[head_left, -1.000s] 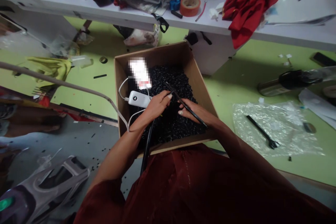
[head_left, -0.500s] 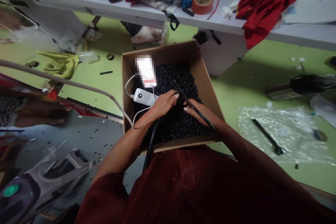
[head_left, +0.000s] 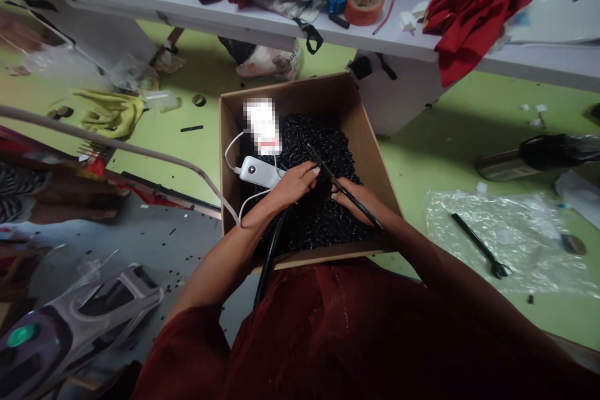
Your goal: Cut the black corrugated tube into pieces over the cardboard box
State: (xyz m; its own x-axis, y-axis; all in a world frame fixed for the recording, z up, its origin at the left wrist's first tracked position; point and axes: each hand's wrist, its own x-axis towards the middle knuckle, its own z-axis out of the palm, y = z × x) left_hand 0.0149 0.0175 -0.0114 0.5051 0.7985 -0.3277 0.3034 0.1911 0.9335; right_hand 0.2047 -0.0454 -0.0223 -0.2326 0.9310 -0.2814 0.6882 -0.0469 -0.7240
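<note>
Little is changed, so work seems barely advanced: a black rod is held by the right hand; the left hand's grip is unclear.

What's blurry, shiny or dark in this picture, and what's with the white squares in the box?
Head view: the white squares hide what's beneath; the clear plastic on the right gleams; black pieces in the cardboard box glint, but it's dark between the left hand and right hand; the grey-purple thing at lower left looks blurry.

Only the letters "HAV" can be read, on the plastic bag beneath the table.
</note>
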